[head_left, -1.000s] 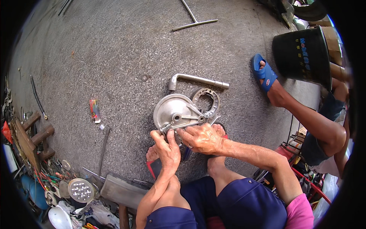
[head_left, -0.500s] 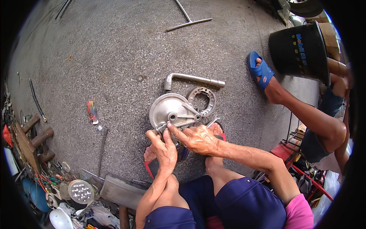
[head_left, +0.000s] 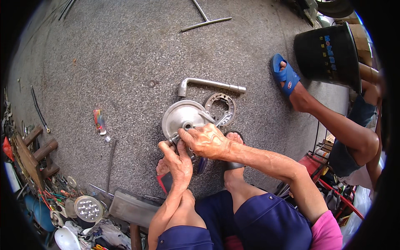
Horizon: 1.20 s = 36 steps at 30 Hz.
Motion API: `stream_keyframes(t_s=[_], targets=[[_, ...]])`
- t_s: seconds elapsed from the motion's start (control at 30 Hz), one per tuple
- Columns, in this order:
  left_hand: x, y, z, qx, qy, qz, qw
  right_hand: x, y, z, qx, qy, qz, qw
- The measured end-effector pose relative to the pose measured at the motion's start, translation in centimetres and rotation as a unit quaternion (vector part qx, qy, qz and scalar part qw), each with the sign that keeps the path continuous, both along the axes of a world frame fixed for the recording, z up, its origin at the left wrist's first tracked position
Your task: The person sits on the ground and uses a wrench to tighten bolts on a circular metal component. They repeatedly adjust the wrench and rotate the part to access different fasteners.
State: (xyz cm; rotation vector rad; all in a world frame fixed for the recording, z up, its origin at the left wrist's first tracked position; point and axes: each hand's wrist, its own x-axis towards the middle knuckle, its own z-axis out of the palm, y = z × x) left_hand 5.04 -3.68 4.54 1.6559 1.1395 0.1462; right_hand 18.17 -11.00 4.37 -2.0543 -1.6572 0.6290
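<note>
A round silver brake plate rests near my feet, with a central hole and an arm reaching right. My left hand is closed at its near-left edge, thumb and fingers pinching the plate's small metal fitting. My right hand is bent over the near-right side, fingertips curled in beside the left thumb; what they hold is hidden. Against the plate's right side lies a ring of brake shoes. Just beyond is an L-shaped socket wrench. A dark blue object shows partly under my right hand.
A T-handle wrench lies farther off. Left are a small colourful packet, a thin rod and a wooden stool beside clutter. At right, another person's foot in a blue sandal stands by a black bucket.
My right hand has moved left and up over the plate's arm, its pointing index finger now curled in. The open-end wrench head by my right foot is no longer visible. My left hand stays.
</note>
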Motion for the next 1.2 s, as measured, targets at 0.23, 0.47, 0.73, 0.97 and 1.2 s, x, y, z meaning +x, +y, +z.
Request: stream_keyframes(t_s=[0.23, 0.47, 0.73, 0.97, 1.2], targets=[[-0.5, 0.2, -0.3, -0.050, -0.038, 0.054, 0.997, 0.8, 0.6, 0.3, -0.067, 0.012, 0.024, 0.997], [-1.1, 0.8, -0.3, -0.179, -0.099, 0.116, 0.972, 0.8, -0.5, -0.8, 0.042, -0.046, 0.037, 0.997], [-2.1, 1.0, -1.2, -0.215, -0.121, 0.188, 0.951, 0.1, -0.2, -0.2, 0.013, -0.008, -0.014, 1.000], [-2.0, 2.1, -1.4, -0.212, -0.142, 0.130, 0.958, 0.7, -0.1, 0.0, 0.004, -0.023, 0.022, 0.999], [-1.9, 3.5, -0.7, -0.240, -0.161, 0.080, 0.954, 0.5, -0.2, 0.0, 0.032, -0.020, -0.004, 0.999]])
